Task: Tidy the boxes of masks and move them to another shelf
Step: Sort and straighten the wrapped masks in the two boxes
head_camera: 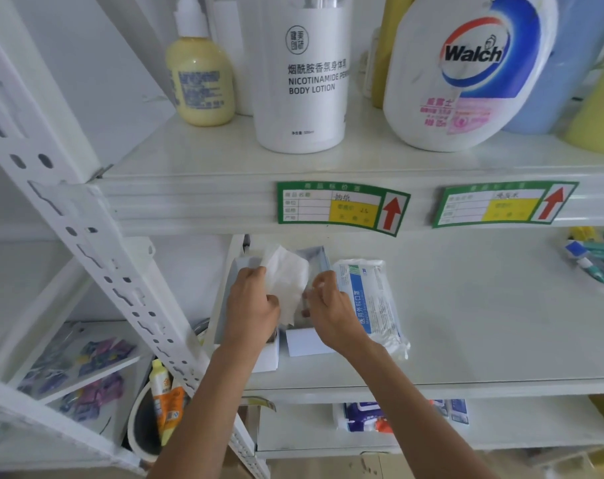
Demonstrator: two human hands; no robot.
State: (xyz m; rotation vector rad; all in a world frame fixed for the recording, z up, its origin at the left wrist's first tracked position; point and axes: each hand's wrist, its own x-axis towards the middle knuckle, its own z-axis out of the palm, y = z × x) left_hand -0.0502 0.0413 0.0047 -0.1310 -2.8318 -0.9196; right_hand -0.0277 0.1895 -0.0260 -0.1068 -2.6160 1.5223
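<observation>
On the middle shelf (466, 340) an open grey-blue mask box (314, 257) lies at the left, its flaps spread toward me. My left hand (250, 312) grips the left edge of a white mask (286, 281) held over the box. My right hand (331, 312) pinches the mask's right side near its ear loop. A sealed plastic pack of masks (373, 302) with a blue label lies just right of the box, touching my right hand.
Above, the upper shelf holds a yellow pump bottle (200, 77), a white body lotion bottle (304, 81) and a Walch jug (466, 70). Toothbrushes (597, 261) lie at the far right. A white perforated upright (86, 243) slants at left. Wipes packs (362, 416) sit below.
</observation>
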